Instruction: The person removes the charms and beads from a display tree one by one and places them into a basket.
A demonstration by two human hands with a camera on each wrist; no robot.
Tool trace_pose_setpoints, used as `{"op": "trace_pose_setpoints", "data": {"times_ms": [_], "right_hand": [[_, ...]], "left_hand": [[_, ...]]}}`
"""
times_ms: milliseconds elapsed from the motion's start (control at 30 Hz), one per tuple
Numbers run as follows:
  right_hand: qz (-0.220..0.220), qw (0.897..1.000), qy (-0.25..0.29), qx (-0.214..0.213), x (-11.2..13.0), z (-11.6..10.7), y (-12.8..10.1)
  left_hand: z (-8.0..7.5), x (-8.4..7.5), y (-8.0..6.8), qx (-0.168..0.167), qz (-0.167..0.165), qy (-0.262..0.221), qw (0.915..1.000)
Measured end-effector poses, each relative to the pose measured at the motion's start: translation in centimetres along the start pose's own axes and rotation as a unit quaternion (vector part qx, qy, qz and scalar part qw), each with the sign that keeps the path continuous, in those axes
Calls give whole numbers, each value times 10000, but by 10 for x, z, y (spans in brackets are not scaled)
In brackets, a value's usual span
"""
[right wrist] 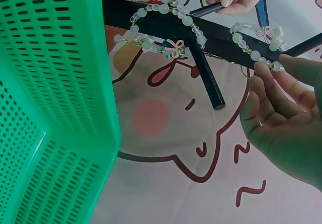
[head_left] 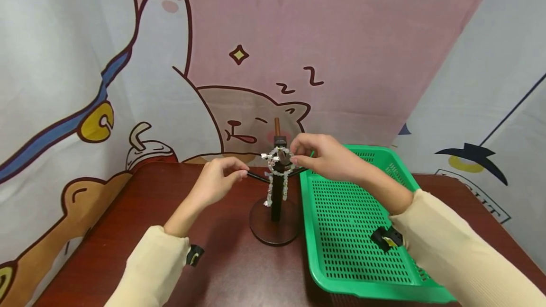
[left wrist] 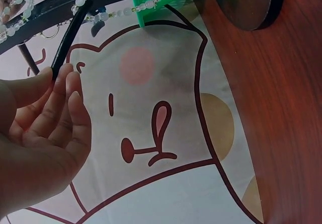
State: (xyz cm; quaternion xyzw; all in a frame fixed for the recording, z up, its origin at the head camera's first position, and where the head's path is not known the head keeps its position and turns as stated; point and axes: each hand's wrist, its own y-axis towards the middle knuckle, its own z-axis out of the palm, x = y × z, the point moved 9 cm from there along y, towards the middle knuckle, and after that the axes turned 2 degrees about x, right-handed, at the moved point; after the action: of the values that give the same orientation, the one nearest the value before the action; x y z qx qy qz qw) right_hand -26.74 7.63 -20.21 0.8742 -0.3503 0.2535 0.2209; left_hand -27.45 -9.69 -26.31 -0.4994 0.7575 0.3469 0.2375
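A dark wooden stand (head_left: 277, 200) rises from a round base, with black pegs jutting from its post. My left hand (head_left: 219, 179) pinches the end of one black peg (left wrist: 68, 43) between thumb and fingertips. With thumb and forefinger, my right hand (head_left: 326, 155) pinches a bracelet of pale beads (right wrist: 255, 56) at the upper post; a pink bow and a white flower charm show on it. Whether that bracelet loops round the peg there, I cannot tell. Lower down, another beaded bracelet (right wrist: 187, 20) hangs over the pegs, also with a pink bow.
To the right of the stand is a green perforated basket (head_left: 315, 250), its rim close to the base. The reddish-brown table (head_left: 239, 269) meets a cartoon-printed cloth (head_left: 367, 60) at the back. A brown rod (head_left: 277, 127) tops the post.
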Motion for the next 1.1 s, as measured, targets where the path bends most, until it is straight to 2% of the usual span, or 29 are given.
{"op": "trace_pose_setpoints", "data": {"times_ms": [367,633,1100], "right_hand": [[-109,9998,133,-68,8,-6,-1],[-242,9994,258,-39,23,-13,-9],[-1062,9935,420,-21,48,-22,-23]], "left_hand": [[0,-1,1,-15,33,-11,10000],[1,0,1,-10,13,-77,10000],[2,2,1,30,-17,-98,9999]]}}
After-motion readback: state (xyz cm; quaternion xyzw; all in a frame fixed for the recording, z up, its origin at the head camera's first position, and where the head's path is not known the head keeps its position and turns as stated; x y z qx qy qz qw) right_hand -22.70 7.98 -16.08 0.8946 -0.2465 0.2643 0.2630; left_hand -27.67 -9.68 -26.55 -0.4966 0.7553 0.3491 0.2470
